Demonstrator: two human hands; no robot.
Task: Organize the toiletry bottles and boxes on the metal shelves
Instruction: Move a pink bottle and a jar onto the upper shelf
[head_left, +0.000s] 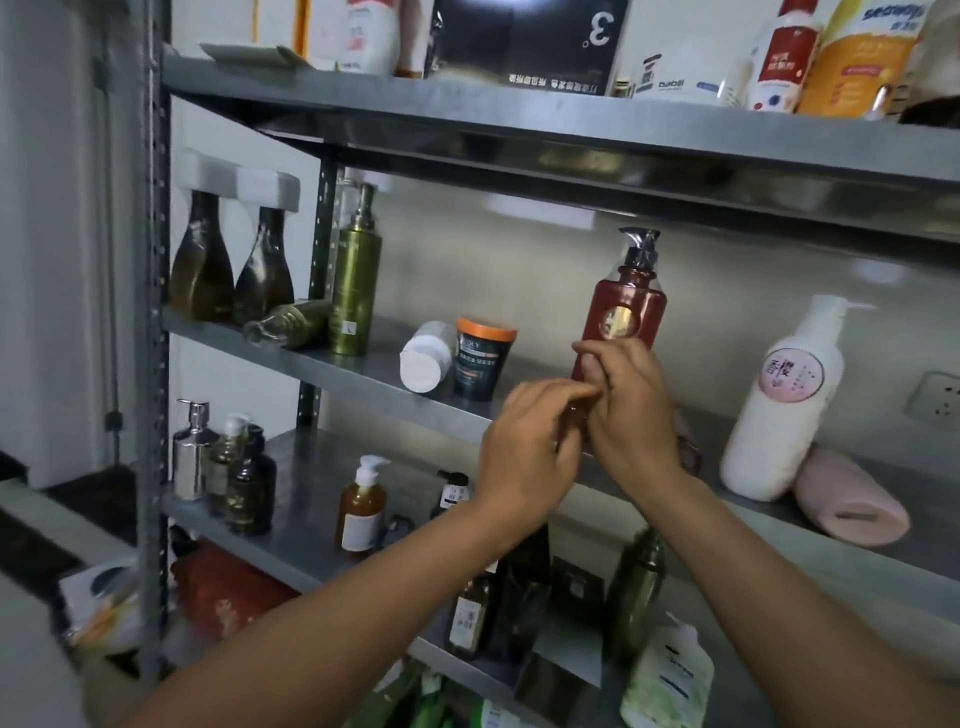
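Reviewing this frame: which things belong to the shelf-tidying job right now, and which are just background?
In the job:
red pump bottle, held by left hand and right hand
white bottle, on its side
green bottle, on its side
pink tube, lying down
metal shelf

Just there:
wall socket

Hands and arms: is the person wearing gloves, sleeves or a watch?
No. The left hand and right hand wear no gloves, and no ring shows. The forearms are bare too, with no sleeves, watch or bracelet in view.
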